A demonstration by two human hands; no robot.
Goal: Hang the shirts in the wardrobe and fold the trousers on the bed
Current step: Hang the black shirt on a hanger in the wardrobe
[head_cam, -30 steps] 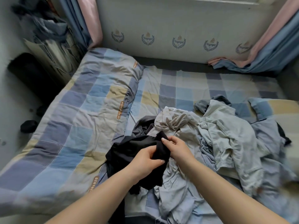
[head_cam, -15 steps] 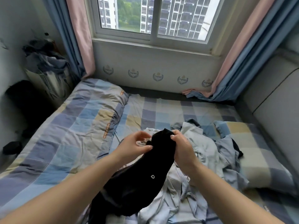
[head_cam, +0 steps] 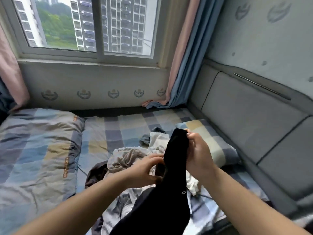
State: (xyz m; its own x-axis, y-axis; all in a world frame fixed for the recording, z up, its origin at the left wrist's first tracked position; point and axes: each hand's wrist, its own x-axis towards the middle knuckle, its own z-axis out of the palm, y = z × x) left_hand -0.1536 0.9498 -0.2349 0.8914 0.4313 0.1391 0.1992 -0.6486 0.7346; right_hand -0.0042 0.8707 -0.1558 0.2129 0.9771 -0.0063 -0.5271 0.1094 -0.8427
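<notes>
while both hands grip a black garment, checked bed under clothes, window beyond

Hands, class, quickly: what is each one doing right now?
Left hand: fingers against the black garment; whether it grips cannot be told.
Right hand: pinches the garment's top edge.

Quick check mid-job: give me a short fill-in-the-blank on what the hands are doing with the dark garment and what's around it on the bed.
1. The right hand grips the top end of a garment whose colour is ____.
2. The left hand touches that garment ____ the right hand's grip.
3. The pile of light clothes lies on a bed cover with a ____ pattern.
4. The wall behind the bed holds a ____, showing tower blocks.

Missing words: black; below; checked; window
</notes>
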